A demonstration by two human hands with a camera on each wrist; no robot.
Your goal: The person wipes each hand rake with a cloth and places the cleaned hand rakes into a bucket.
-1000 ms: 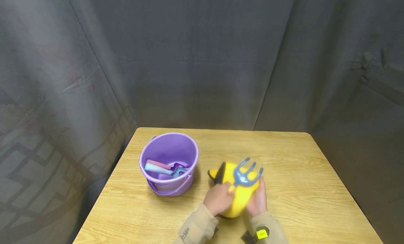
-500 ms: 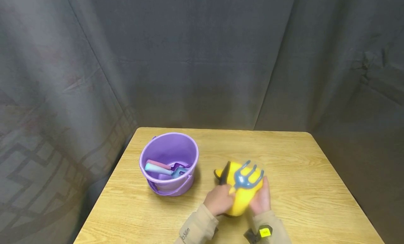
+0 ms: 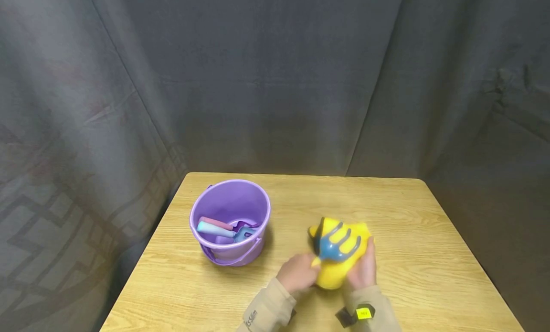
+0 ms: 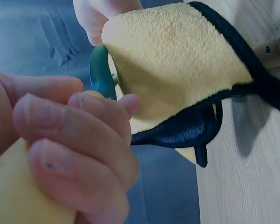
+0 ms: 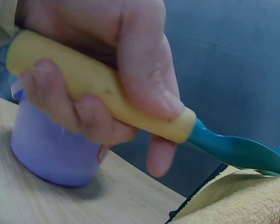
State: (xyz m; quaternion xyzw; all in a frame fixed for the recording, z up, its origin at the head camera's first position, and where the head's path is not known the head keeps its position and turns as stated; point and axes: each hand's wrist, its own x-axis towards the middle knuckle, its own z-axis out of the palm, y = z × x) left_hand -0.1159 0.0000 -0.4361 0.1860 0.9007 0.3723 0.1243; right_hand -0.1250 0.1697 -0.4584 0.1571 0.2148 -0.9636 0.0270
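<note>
In the head view my left hand (image 3: 298,273) grips the yellow handle of a toy hand rake with blue tines (image 3: 332,249). The right wrist view shows those fingers wrapped around the handle (image 5: 79,77). My right hand (image 3: 363,270) holds a fuzzy yellow cloth (image 3: 333,275) with black edging under and behind the rake head. The tines lie against the cloth, pointing away to the upper right. In the left wrist view the cloth (image 4: 172,60) hangs from the right hand, its dark trim facing the table, and covers most of the rake head.
A purple bucket (image 3: 247,255) stands at the left of the wooden table (image 3: 386,208). Inside it lie a toy tool with a light-blue handle (image 3: 215,229) and another with a pink handle (image 3: 216,223). Grey curtains (image 3: 275,83) surround the table.
My right hand and the cloth have shifted to the right, and more of the cloth now lies behind the tines. The left hand keeps the rake in nearly the same place.
</note>
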